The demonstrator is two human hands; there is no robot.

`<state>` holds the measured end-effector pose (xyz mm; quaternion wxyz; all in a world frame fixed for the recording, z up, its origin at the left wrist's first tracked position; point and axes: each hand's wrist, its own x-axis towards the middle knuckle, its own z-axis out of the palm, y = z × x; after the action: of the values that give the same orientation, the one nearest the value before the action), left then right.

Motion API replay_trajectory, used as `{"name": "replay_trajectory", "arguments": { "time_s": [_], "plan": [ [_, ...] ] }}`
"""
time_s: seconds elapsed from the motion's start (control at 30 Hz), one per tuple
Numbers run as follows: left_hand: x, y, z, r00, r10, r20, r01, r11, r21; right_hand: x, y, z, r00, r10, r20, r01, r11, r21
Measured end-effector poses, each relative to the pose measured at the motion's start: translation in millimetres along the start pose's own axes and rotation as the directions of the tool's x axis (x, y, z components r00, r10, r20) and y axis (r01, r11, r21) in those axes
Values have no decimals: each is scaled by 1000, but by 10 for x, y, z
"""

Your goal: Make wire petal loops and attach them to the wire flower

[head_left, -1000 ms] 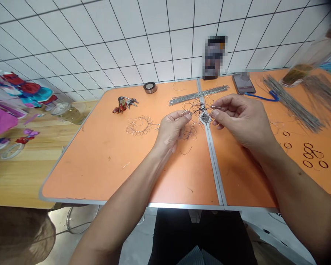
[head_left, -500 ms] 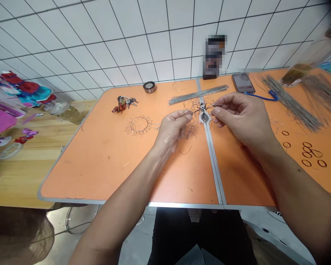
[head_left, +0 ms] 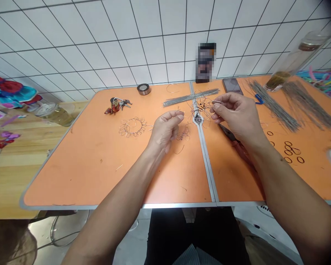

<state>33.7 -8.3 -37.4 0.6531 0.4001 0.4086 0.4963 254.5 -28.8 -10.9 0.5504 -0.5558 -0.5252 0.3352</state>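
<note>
Looped wire piece [head_left: 202,106] in your grasp by the metal seam [head_left: 209,169]

You have both hands raised over the orange table [head_left: 96,176], one on each side of the metal seam. Your right hand [head_left: 234,108], to the right of the seam, pinches the looped wire piece between thumb and forefinger; the piece reaches from those fingertips to the seam, its strands fanning out in thin curls around dark bindings. Your left hand [head_left: 165,129], to the left of the seam, has its thumb pressed against the forefinger on a fine strand, too thin to trace, so you cannot tell whether it joins the piece.

Left of the seam, a small looped wire [head_left: 184,133] lies just beside your left hand, and a flower-shaped wire ring [head_left: 132,127] lies farther out. Beyond that ring sit the keys [head_left: 123,104] and a tape roll [head_left: 143,89]. A bundle of straight wires [head_left: 179,99] lies across the seam, behind the looped wire piece.

Right of the seam, your right forearm partly covers the pliers [head_left: 237,143]. Farther to the right of it lie several dark rings [head_left: 287,152], with a larger wire bundle [head_left: 277,108] behind them.
</note>
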Motion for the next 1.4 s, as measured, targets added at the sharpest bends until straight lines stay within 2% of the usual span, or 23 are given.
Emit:
{"name": "replay_trajectory", "arguments": {
  "time_s": [0.3, 0.63, 0.87, 1.0, 1.13, 1.27, 1.4],
  "plan": [
    [4, -12, 26, 1000, -16, -14, 16, 1000, 17, -3, 107, 57, 999, -7, 44, 7, 1000, 23],
    [1, -24, 37, 999, -5, -34, 8, 997, 77, -45, 70, 123, 998, -17, 60, 15, 999, 36],
    [-1, -9, 3, 998, 10, -57, -5, 996, 85, 68, 0, -90, 996, -23, -85, 23, 1000, -4],
    [-11, -1, -15, 998, 8, -61, -3, 996, 89, 221, 139, -244, 983, -80, -162, 63, 992, -108],
    [-6, 8, -29, 997, 17, -78, -10, 996, 88, 347, 336, -397, 956, -198, -216, 122, 939, -320],
    [0, 23, -31, 995, 23, -95, -16, 997, 76, 402, 430, -504, 945, -260, -201, 127, 853, -506],
    [15, 32, -37, 993, 28, -116, -21, 998, 60, 441, 477, -537, 948, -248, -198, 106, 835, -540]
  ]
}}
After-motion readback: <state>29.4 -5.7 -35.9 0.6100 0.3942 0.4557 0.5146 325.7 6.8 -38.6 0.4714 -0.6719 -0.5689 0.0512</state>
